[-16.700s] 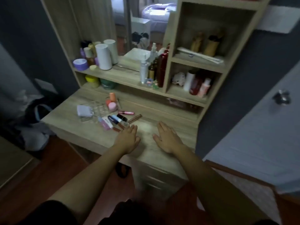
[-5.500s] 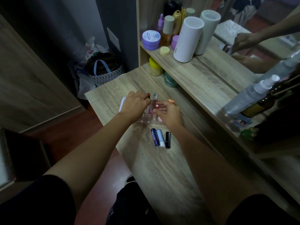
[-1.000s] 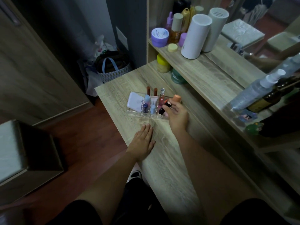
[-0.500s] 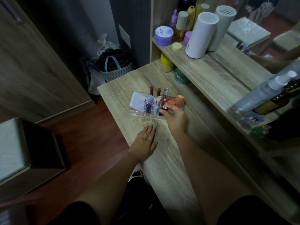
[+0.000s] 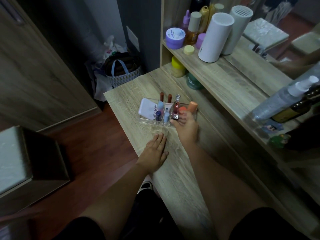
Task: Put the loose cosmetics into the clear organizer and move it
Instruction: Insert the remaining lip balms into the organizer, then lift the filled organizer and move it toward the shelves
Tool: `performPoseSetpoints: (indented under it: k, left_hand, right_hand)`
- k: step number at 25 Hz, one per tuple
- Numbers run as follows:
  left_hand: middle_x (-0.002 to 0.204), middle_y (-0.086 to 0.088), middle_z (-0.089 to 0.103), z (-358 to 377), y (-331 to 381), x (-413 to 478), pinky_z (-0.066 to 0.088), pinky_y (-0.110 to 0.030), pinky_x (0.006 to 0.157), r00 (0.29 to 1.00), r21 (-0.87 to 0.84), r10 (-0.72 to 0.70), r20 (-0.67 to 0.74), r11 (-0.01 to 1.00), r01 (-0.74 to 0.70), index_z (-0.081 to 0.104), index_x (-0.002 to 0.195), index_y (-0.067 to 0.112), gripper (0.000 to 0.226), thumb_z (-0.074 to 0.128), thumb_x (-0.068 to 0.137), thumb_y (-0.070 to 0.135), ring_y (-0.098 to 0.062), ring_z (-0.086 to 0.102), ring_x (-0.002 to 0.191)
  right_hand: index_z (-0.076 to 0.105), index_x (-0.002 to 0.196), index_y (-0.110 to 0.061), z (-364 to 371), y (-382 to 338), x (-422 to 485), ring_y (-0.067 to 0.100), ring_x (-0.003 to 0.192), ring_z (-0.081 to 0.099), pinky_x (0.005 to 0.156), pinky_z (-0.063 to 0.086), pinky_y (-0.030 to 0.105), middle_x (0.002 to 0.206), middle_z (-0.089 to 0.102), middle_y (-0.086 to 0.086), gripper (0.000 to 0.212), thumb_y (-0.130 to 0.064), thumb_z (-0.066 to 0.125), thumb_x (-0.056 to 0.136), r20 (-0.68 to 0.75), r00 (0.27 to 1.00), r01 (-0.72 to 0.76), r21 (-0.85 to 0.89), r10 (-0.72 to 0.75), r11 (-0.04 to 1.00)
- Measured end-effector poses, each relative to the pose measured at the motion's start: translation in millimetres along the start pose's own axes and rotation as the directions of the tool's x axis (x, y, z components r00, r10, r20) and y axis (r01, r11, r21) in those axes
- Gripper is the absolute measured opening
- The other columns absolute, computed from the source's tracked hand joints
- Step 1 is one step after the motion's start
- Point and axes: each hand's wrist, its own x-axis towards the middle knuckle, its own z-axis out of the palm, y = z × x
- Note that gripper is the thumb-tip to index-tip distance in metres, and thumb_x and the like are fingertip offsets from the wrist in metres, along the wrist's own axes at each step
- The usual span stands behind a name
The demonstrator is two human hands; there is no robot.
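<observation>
The clear organizer (image 5: pixel 145 120) stands on the wooden dressing table (image 5: pixel 181 179). It holds a white compact (image 5: pixel 147 110), several upright lip tubes and an orange tube (image 5: pixel 192 106) at its right end. My right hand (image 5: pixel 187 126) is at the organizer's front right corner. Its fingertips pinch a black lipstick (image 5: pixel 175 116) that stands in a front compartment. My left hand (image 5: pixel 155 149) lies flat on the table just in front of the organizer, fingers spread, holding nothing. No loose cosmetics show on the tabletop.
Above the table a shelf carries a white cylinder (image 5: pixel 215 37), a purple jar (image 5: pixel 174 38) and a spray bottle (image 5: pixel 284 99). A yellow jar (image 5: pixel 177 68) and a green jar (image 5: pixel 193 81) sit under it. A bag (image 5: pixel 121 70) lies on the floor to the left.
My right hand has lowered the black lipstick from above the organizer into a front compartment. My left hand has stayed flat on the table.
</observation>
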Motion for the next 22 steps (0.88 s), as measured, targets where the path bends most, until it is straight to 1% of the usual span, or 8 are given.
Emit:
performPoseSetpoints:
  k: [2,9,11,13,15,17,19,22]
  left_hand:
    - [0.160,-0.014,0.004,-1,0,0,0.005,-0.035,0.120,1.000,-0.004,0.003,0.003,1.000,-0.003,0.007,0.148,0.006,0.062,0.030,0.099,0.037,-0.027,-0.001,0.148]
    - [0.160,-0.015,0.005,-3,0,0,0.007,-0.035,0.120,1.000,-0.032,0.001,0.011,0.999,-0.001,0.009,0.148,0.005,0.063,0.033,0.099,0.036,-0.028,0.000,0.148]
    - [0.159,-0.016,0.009,-6,1,-2,0.008,-0.036,0.120,1.000,-0.082,0.023,-0.012,0.996,-0.024,0.012,0.147,0.004,0.062,0.036,0.098,0.034,-0.029,0.004,0.148]
    - [0.155,-0.019,0.023,-10,-1,-6,0.013,-0.034,0.120,0.992,-0.213,0.012,-0.123,0.976,-0.038,0.024,0.145,0.002,0.058,0.043,0.096,0.028,-0.031,0.017,0.146]
    - [0.148,-0.022,0.035,-19,-10,-7,0.018,-0.032,0.117,0.959,-0.354,-0.148,-0.243,0.934,0.054,0.035,0.140,0.001,0.052,0.049,0.094,0.021,-0.033,0.028,0.140]
    - [0.143,-0.025,0.039,-33,-23,-1,0.023,-0.033,0.114,0.894,-0.472,-0.349,-0.281,0.861,0.188,0.036,0.138,-0.002,0.050,0.050,0.092,0.014,-0.035,0.032,0.135]
    - [0.136,-0.028,0.045,-47,-38,14,0.030,-0.037,0.109,0.838,-0.534,-0.461,-0.291,0.805,0.258,0.040,0.132,-0.005,0.046,0.051,0.090,0.007,-0.037,0.039,0.128]
    - [0.111,-0.021,0.063,-67,-55,35,0.044,-0.034,0.083,0.815,-0.642,-0.532,-0.230,0.713,0.284,0.052,0.112,0.000,0.033,0.059,0.081,0.004,-0.027,0.057,0.096]
  right_hand:
    - [0.063,0.101,-0.006,4,3,1,0.015,0.082,0.067,0.061,0.045,-0.002,0.097,0.071,0.014,0.033,-0.002,0.077,0.070,-0.014,1.000,-0.017,-0.020,0.017,1.000]
    - [0.063,0.100,-0.002,10,4,4,0.007,0.073,0.060,0.062,0.046,-0.001,0.101,0.067,0.020,0.034,0.000,0.077,0.070,-0.007,1.000,-0.019,-0.061,0.018,0.998]
    - [0.063,0.103,-0.004,8,1,2,0.011,0.079,0.061,0.063,0.047,0.004,0.103,0.068,0.017,0.037,-0.002,0.078,0.069,0.011,1.000,-0.026,-0.087,0.027,0.996]
    - [0.062,0.103,-0.008,3,-2,-3,0.013,0.082,0.063,0.069,0.050,0.015,0.102,0.069,0.012,0.040,-0.007,0.080,0.067,-0.027,0.999,-0.026,-0.130,0.022,0.991]
    - [0.060,0.102,-0.010,-2,0,-11,0.019,0.087,0.063,0.074,0.055,0.031,0.103,0.067,0.011,0.041,-0.012,0.081,0.066,-0.140,0.990,-0.018,-0.191,-0.009,0.981]
    - [0.057,0.106,-0.008,-9,7,-17,0.026,0.098,0.060,0.083,0.053,0.040,0.109,0.063,0.014,0.045,-0.016,0.079,0.068,-0.218,0.975,-0.031,-0.254,-0.026,0.967]
    - [0.053,0.113,-0.004,-15,18,-18,0.031,0.108,0.054,0.091,0.048,0.044,0.116,0.058,0.017,0.056,-0.022,0.080,0.067,-0.205,0.978,-0.045,-0.343,-0.028,0.938]
    - [0.042,0.131,-0.007,-20,29,-9,0.029,0.123,0.047,0.102,0.042,0.047,0.132,0.050,0.015,0.085,-0.026,0.085,0.060,-0.090,0.990,-0.132,-0.346,0.107,0.929]
